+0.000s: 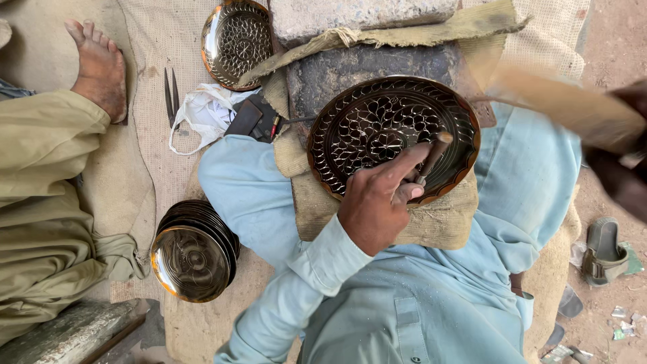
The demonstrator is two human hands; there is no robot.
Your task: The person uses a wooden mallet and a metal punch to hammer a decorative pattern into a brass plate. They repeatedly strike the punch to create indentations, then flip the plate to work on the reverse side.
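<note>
The left hand is closed around a short metal punch, thumb and fingers pinching its shaft so that it stands tilted, its flat head up and to the right and its tip hidden behind the fingers, down on the engraved brass plate. That plate, round and dark with a cut floral pattern and a bright rim, lies near the middle of the scene on a folded burlap pad across the person's lap, just near of a grey stone block wrapped in a strip of coarse cloth. The right hand is at the right edge, blurred and dark, clenched on a pale wooden mallet that hangs above and to the right of the plate, apart from the punch. At the far side, left of the stone, 1 more brass plate leans half in view. On the near left a stack of plates sits on the sacking mat, with a pair of shears and a crumpled white bag farther back. Another person's bare foot and olive sleeve fill the left edge. A sandal lies on the dirt at the near right.
</note>
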